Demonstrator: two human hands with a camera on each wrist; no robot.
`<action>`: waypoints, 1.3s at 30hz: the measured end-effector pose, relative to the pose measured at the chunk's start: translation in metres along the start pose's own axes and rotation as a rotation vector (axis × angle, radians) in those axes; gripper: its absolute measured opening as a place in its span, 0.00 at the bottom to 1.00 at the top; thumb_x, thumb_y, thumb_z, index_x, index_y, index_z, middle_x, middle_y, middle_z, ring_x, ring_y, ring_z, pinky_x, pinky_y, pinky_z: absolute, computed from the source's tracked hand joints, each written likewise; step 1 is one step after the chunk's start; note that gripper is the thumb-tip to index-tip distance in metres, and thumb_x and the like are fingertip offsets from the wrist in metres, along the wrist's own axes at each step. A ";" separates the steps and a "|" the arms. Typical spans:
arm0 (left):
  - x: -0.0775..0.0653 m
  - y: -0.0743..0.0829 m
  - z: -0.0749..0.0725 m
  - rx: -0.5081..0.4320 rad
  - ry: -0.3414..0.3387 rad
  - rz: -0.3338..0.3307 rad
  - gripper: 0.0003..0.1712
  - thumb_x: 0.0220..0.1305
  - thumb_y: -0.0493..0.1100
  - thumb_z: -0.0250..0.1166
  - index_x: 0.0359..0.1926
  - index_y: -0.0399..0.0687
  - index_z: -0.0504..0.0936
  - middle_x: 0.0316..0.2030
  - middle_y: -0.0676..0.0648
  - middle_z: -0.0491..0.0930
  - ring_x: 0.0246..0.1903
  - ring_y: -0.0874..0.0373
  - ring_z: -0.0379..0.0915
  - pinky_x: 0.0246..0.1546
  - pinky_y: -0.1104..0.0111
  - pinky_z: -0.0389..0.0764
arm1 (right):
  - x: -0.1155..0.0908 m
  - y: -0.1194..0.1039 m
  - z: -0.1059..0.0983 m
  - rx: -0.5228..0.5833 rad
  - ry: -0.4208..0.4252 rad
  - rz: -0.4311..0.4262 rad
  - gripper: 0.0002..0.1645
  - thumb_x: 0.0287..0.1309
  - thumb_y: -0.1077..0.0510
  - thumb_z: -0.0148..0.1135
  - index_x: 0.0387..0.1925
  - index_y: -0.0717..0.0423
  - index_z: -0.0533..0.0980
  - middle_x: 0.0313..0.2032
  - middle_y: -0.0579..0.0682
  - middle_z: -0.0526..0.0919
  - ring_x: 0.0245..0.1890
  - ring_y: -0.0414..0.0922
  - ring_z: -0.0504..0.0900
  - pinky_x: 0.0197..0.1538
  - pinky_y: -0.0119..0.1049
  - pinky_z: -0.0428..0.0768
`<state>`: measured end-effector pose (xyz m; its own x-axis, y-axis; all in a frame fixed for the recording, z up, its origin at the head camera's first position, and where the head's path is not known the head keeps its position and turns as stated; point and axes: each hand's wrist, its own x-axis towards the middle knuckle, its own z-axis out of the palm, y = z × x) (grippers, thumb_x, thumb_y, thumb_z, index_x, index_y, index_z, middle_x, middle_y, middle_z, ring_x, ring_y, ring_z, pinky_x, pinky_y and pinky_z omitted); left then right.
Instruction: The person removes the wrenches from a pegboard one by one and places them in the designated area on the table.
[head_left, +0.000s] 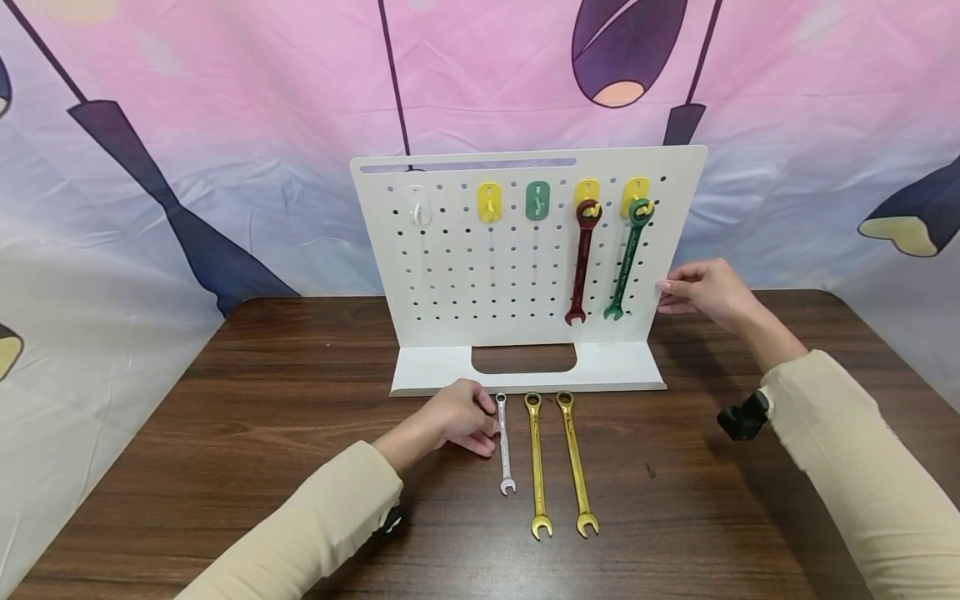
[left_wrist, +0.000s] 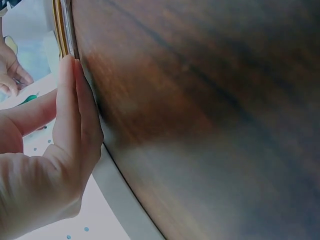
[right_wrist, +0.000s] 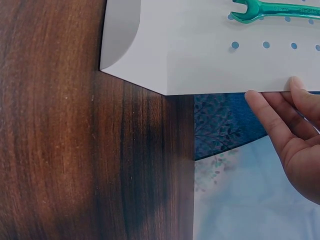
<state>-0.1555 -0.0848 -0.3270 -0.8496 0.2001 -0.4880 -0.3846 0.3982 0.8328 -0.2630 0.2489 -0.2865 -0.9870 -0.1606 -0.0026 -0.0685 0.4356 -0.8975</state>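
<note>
Fingers of the left hand (head_left: 463, 417) are nearly straight, set apart from the thumb, and reach to the side of the silver wrench (head_left: 505, 446); contact appears likely, but the wrist view is edge-on there and no firm hold can be confirmed. The right hand (head_left: 701, 287) grips the right edge of the pegboard (head_left: 510, 332), thumb on the front face, other fingers at and behind the edge.

Done: two of five visible wrenches hang on the pegboard's right part by their ring ends, open ends down. The red wrench (head_left: 582, 267) is on one yellow hook (head_left: 587, 188); the green wrench (head_left: 629, 254) is on the outermost yellow hook (head_left: 636, 188).

Outstanding: the silver wrench, a first gold wrench (head_left: 537, 462) and a second gold wrench (head_left: 575, 462) lie in that order, left to right, on the table (head_left: 690, 500) before the pegboard's base, ring ends toward it. Progress is judged short of half.

Containers: none observed; hooks serve as holders. On the pegboard's left and middle, the white hook (head_left: 417, 206), third yellow hook (head_left: 489, 202) and green hook (head_left: 537, 201) bear no wrench.
</note>
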 end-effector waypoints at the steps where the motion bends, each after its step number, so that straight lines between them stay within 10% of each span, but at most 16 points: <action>1: 0.000 0.001 0.000 -0.002 0.000 0.003 0.10 0.55 0.21 0.57 0.35 0.31 0.66 0.20 0.40 0.72 0.15 0.57 0.72 0.23 0.65 0.85 | 0.000 0.000 0.000 0.002 0.000 0.000 0.19 0.62 0.62 0.53 0.45 0.79 0.70 0.33 0.56 0.81 0.34 0.53 0.82 0.46 0.50 0.80; 39: 0.014 0.031 -0.010 0.045 0.044 0.144 0.14 0.58 0.29 0.60 0.45 0.29 0.70 0.31 0.39 0.77 0.27 0.53 0.77 0.32 0.65 0.85 | 0.000 0.000 0.001 0.019 0.001 -0.002 0.19 0.62 0.63 0.53 0.45 0.79 0.70 0.32 0.55 0.81 0.33 0.52 0.83 0.44 0.47 0.82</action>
<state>-0.1828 -0.0784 -0.3051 -0.9101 0.2195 -0.3515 -0.2414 0.4084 0.8803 -0.2629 0.2483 -0.2864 -0.9871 -0.1602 -0.0007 -0.0672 0.4182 -0.9059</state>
